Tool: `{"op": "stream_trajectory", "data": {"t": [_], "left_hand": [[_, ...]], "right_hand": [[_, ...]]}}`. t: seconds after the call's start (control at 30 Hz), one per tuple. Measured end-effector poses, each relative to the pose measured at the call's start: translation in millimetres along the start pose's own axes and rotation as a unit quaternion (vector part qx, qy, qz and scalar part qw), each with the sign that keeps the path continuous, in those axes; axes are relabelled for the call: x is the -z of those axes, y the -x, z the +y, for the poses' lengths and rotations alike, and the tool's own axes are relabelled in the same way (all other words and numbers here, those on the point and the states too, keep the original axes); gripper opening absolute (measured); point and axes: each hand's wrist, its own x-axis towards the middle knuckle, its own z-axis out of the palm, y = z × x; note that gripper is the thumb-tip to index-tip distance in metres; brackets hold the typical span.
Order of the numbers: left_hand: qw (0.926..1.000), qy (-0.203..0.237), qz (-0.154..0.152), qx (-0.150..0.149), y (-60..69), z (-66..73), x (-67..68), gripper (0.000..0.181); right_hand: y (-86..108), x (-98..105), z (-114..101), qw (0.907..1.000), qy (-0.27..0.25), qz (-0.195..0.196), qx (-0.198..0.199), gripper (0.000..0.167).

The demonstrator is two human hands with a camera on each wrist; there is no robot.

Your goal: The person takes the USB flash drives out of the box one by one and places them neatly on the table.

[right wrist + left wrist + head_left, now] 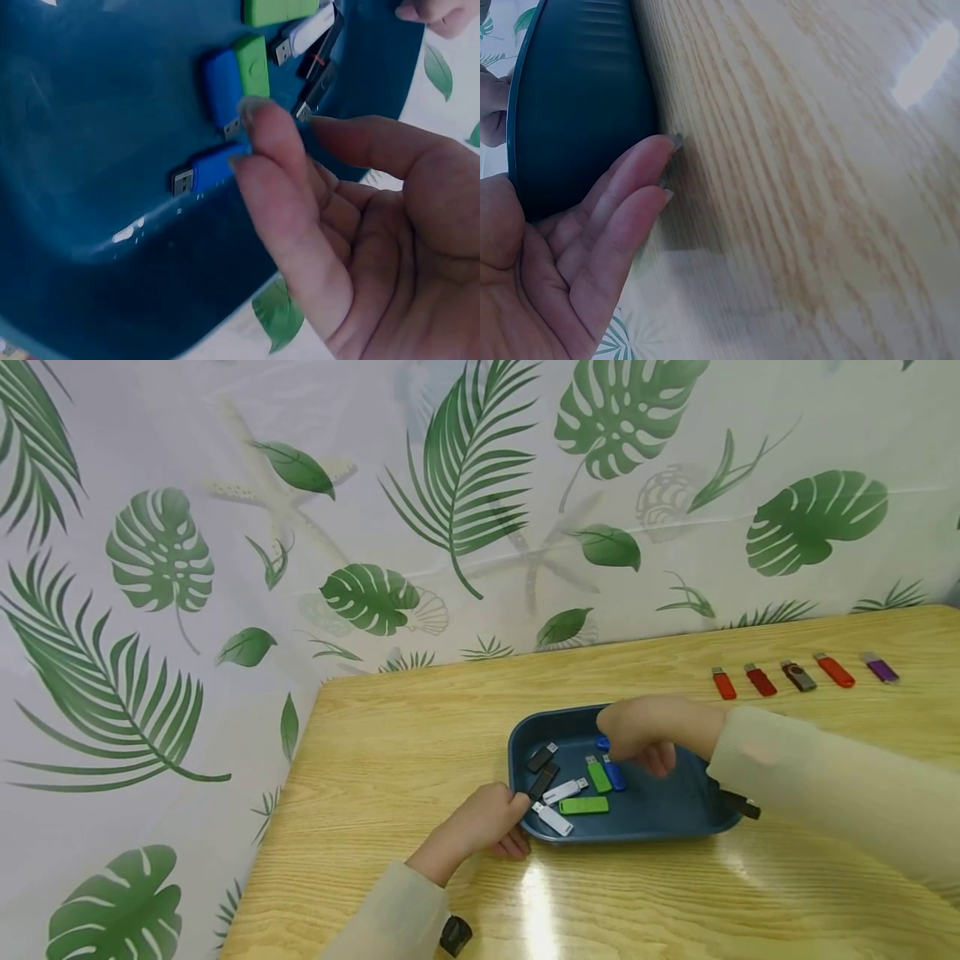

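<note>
A dark blue tray (667,814) on the table holds several USB sticks. Inside are two blue ones, partly covered by fingers in the head view, a green stick (597,774), another green stick (584,805), white sticks (552,818) and black sticks (542,757). At the near left corner, my left hand (487,814) holds the tray, thumb at the rim and fingers against the outer wall. My right hand (637,731) is over the far side of the tray. Its bent fingers hover by the blue USB stick (214,169), thumb apart, with nothing seen held.
At the back right of the table lies a row: a red USB stick (723,683), a darker red one (761,680), a grey one (798,676), an orange-red one (835,670) and a purple one (881,668). A leaf-patterned cloth (465,527) hangs behind.
</note>
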Motion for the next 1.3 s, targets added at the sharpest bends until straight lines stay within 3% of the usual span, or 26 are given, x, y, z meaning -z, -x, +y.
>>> {"op": "stream_trajectory", "data": {"t": [0.2,0.57,0.83,1.3], "left_hand": [[1.0000,-0.002,-0.001,0.004,-0.9,0.8,1.3,0.034],[1.0000,-0.003,-0.005,0.000,0.6,2.2,-0.3,0.034],[0.9999,-0.003,-0.008,-0.006,-0.7,2.4,-1.8,0.036],[0.9998,-0.016,-0.012,-0.003,0.5,2.4,1.4,0.038]], "right_hand": [[-13.2,-9,-8,0.9985,-0.019,-0.008,0.051,0.026],[-29.2,-27,-18,0.9947,-0.030,-0.019,0.097,0.023],[-36.3,-30,-20,0.9940,-0.030,-0.015,0.104,0.023],[-47.9,-31,-36,0.9954,-0.010,0.056,0.077,0.019]]}}
